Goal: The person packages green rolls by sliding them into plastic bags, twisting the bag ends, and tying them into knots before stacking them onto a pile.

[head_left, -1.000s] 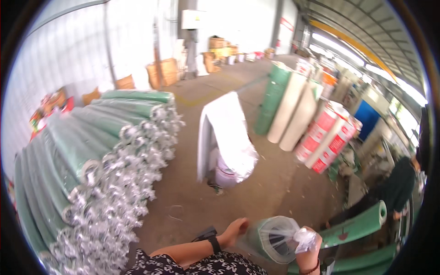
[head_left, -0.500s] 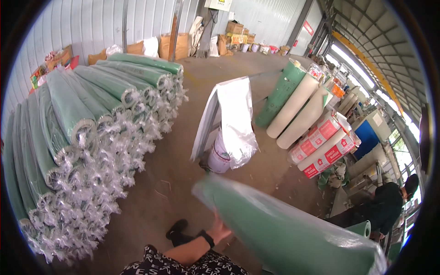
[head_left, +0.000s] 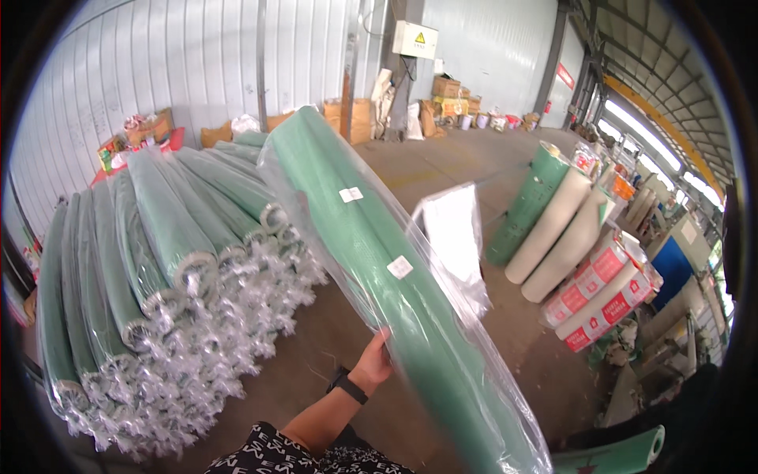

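A long green roll [head_left: 371, 237] in clear plastic wrap slants across the middle, its far end raised toward the stacked rolls. Two small white labels [head_left: 399, 267] show on its side. My left hand [head_left: 373, 359], with a dark band at the wrist, holds the roll from its left side; the fingers go behind it and are partly hidden. My right hand is not in view. To the left lies a large stack of similar wrapped green rolls [head_left: 170, 213], their twisted plastic ends [head_left: 229, 347] facing me.
Behind the held roll stands a support draped with a white sheet [head_left: 454, 237]. Upright green and beige rolls [head_left: 545, 229] and red-and-white packages [head_left: 604, 308] stand to the right. Another unwrapped green roll [head_left: 616, 454] lies at lower right. Bags and boxes [head_left: 450, 99] line the far wall.
The held roll's far end has swung up and left toward the stack, and the roll now stands steeper. My left hand still holds it. The view has shifted, and the person at right is mostly lost in shadow.
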### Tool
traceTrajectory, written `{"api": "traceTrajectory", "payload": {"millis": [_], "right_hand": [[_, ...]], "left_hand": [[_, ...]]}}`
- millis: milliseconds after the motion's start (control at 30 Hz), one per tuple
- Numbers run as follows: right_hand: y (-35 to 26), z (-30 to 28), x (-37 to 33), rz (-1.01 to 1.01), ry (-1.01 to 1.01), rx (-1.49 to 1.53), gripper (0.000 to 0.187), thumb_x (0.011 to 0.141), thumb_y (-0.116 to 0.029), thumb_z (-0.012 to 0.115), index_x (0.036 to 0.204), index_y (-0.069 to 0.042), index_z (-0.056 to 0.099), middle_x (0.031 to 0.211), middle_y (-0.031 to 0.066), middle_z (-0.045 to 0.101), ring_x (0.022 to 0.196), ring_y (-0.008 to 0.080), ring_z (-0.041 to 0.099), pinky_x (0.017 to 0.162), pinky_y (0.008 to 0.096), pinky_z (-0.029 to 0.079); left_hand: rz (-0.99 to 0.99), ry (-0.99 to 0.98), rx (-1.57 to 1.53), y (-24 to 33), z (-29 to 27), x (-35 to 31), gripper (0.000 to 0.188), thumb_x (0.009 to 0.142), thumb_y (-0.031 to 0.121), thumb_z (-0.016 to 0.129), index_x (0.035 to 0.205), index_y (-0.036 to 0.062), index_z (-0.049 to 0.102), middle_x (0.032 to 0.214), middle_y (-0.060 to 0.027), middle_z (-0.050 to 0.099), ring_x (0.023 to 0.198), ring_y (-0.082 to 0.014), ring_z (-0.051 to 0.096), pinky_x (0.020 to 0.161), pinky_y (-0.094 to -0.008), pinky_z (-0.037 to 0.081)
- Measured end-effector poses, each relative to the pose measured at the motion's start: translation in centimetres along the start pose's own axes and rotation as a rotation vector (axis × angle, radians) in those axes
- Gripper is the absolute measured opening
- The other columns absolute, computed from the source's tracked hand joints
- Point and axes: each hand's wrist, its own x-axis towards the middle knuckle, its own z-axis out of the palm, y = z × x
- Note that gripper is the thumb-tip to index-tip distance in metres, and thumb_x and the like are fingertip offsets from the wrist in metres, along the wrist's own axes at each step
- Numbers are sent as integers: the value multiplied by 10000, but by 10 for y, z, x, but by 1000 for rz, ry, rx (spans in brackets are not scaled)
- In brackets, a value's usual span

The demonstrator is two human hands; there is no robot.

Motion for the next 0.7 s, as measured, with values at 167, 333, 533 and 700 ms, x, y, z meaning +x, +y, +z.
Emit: {"api": "traceTrajectory", "payload": {"millis": [167, 333, 533, 700], "right_hand": [[-172, 62, 94, -15, -49, 388, 611, 1003, -379, 455, 1476, -35, 279, 1505, 152, 340, 1361, 342, 315, 1121, 419, 242], [-347, 113, 194, -94, -64, 568, 619, 1015, -390, 420, 1491, -36, 243, 1531, 144, 295, 1398, 337, 245, 1154, 406, 174], [-573, 164, 397, -541, -135, 1146, 449, 973, -156, 506, 1365, 46, 422, 1331, 133, 527, 1192, 239, 540, 1032, 379, 424], [-735, 203, 562, -381, -229, 818, 343, 948, -337, 567, 1155, -64, 588, 980, 2, 651, 882, 76, 609, 665, 218, 450]], "left_hand": [[102, -16, 72, 91, -29, 65, 435, 936, 335, 594, 1256, 49, 522, 1166, -77, 622, 1054, -198, 609, 912, -376, 507], [194, 97, 124, 230, -38, 162, 458, 927, 382, 613, 1247, 62, 542, 1156, -70, 625, 1036, -201, 608, 889, -377, 510], [504, 69, 160, 460, -35, 338, 558, 927, 431, 602, 1311, 45, 482, 1264, -101, 557, 1183, -224, 510, 1024, -396, 400], [424, 228, 439, 425, -70, 362, 568, 958, 394, 548, 1360, 10, 429, 1284, -199, 539, 1231, -304, 498, 1033, -420, 410]]}}
